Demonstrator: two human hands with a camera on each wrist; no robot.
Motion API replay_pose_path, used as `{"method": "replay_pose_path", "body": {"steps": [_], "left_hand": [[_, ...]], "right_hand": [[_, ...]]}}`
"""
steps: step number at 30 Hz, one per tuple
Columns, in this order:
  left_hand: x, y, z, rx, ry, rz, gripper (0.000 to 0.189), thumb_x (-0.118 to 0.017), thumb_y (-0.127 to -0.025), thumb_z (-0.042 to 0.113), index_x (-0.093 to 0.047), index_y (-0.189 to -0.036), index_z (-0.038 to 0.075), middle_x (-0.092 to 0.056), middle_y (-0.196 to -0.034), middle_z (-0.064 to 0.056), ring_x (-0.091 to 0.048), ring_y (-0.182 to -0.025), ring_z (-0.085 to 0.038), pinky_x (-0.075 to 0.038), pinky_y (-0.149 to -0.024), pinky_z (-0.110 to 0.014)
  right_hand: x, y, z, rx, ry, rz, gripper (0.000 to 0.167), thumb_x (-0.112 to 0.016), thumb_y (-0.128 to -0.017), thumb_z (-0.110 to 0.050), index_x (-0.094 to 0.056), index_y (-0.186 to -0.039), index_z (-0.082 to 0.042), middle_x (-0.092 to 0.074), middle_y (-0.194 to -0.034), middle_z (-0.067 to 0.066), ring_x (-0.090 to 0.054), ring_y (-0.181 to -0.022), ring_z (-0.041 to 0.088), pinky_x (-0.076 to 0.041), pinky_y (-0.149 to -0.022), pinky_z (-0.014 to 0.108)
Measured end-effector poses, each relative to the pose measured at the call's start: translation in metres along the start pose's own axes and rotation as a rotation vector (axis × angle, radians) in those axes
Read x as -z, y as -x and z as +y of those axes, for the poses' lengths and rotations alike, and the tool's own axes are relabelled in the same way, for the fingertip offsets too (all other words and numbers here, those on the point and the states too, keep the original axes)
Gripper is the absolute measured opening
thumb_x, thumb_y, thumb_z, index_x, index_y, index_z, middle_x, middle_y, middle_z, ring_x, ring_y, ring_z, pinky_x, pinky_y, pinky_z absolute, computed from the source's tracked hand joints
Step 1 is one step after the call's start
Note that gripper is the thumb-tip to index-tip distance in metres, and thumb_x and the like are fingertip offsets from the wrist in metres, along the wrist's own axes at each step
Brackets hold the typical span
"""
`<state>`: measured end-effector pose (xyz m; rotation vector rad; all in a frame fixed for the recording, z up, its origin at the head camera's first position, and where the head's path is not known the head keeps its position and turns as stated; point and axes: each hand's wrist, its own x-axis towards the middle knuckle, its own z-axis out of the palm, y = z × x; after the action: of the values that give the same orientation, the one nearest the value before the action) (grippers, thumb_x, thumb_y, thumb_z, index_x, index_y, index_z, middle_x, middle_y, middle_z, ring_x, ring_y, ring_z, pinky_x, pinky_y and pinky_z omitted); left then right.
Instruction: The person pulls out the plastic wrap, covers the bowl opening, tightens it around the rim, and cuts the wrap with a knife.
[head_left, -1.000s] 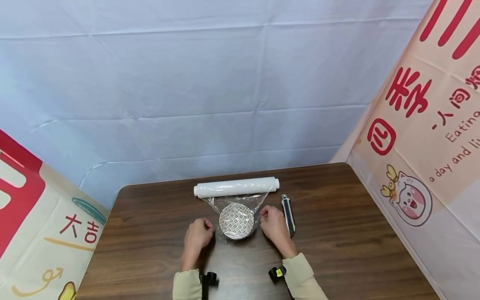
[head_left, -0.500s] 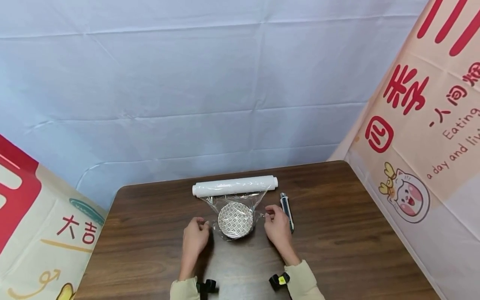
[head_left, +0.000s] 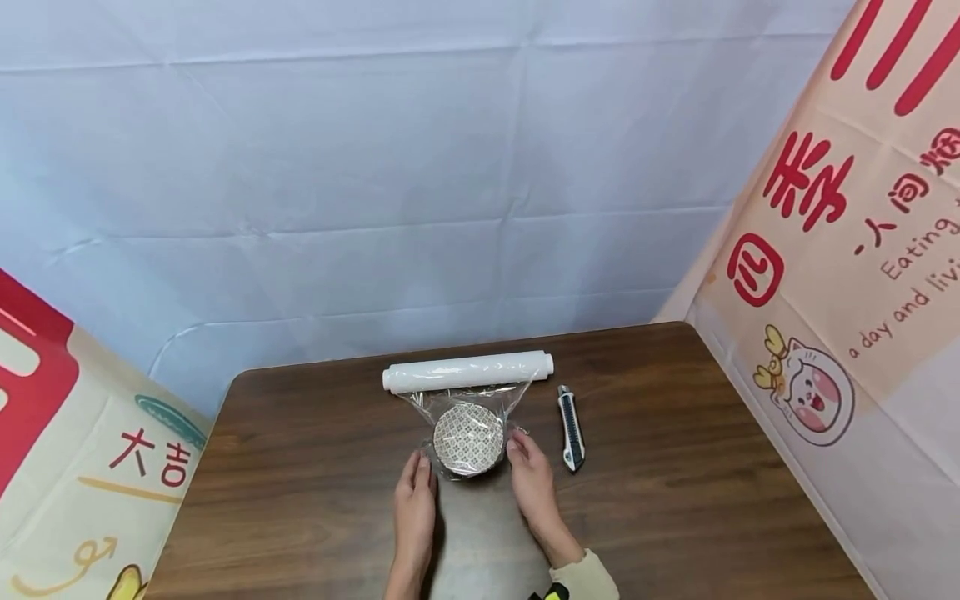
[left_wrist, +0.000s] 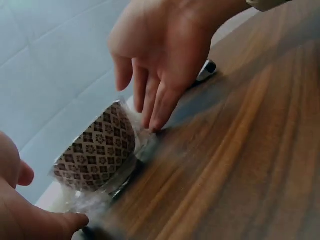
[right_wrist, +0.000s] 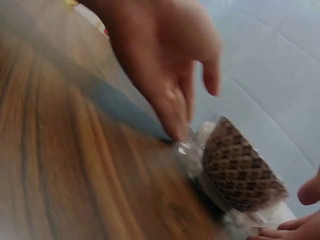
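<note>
A bowl [head_left: 468,440] with a small brown-and-white pattern stands under clear plastic wrap [head_left: 431,406], which runs back to a white roll [head_left: 468,372]. In the wrist views the wrap bunches round the base of the bowl [left_wrist: 97,150]. My left hand [head_left: 414,504] lies at the bowl's left front, its extended fingertips at the film's edge. On the other side is my right hand [head_left: 534,483], fingers fairly straight, tips against the gathered wrap. Both palms face the bowl. Blur in the right wrist view hides exact contact with the bowl [right_wrist: 240,172].
A utility knife [head_left: 571,429] lies right of my right hand, blade end not clearly visible. The dark wooden table [head_left: 315,467] has its far edge just behind the roll. Pale cloth [head_left: 337,167] hangs behind, with printed banners [head_left: 862,250] at the sides.
Both hands spread a little outward from the bowl, then came back in beside it with straighter fingers. The left hand moved right and nearer. Bowl, roll and knife stay in place.
</note>
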<state>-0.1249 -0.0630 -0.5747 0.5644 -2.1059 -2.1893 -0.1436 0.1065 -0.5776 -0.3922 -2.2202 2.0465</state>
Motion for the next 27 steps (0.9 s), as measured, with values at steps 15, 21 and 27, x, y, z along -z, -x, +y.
{"method": "replay_pose_path", "body": {"steps": [15, 21, 27], "left_hand": [[-0.028, -0.021, 0.006, -0.043, -0.085, 0.032, 0.052, -0.048, -0.111, 0.017, -0.044, -0.15, -0.017, -0.047, -0.155, -0.035, -0.04, -0.151, -0.047, -0.031, -0.126, -0.06], [-0.034, -0.025, 0.008, -0.069, -0.105, 0.056, 0.045, -0.043, -0.111, 0.012, -0.051, -0.145, -0.016, -0.056, -0.149, -0.032, -0.047, -0.147, -0.044, -0.037, -0.124, -0.058], [-0.033, -0.029, 0.009, -0.087, -0.075, 0.025, 0.04, -0.04, -0.111, 0.006, -0.058, -0.139, -0.015, -0.064, -0.14, -0.03, -0.054, -0.14, -0.041, -0.044, -0.118, -0.056]], "right_hand": [[-0.025, -0.01, 0.002, 0.024, 0.014, 0.064, 0.036, -0.059, -0.107, -0.015, -0.067, -0.133, 0.009, -0.076, -0.122, 0.024, -0.071, -0.113, 0.027, -0.056, -0.092, 0.025], [-0.025, -0.022, 0.005, 0.004, 0.033, 0.067, 0.037, -0.061, -0.107, -0.023, -0.072, -0.126, 0.006, -0.077, -0.12, 0.021, -0.071, -0.116, 0.028, -0.058, -0.1, 0.04], [-0.02, -0.029, 0.007, -0.025, 0.062, 0.01, 0.035, -0.057, -0.107, -0.02, -0.073, -0.126, 0.006, -0.074, -0.128, 0.022, -0.065, -0.129, 0.038, -0.051, -0.112, 0.054]]}}
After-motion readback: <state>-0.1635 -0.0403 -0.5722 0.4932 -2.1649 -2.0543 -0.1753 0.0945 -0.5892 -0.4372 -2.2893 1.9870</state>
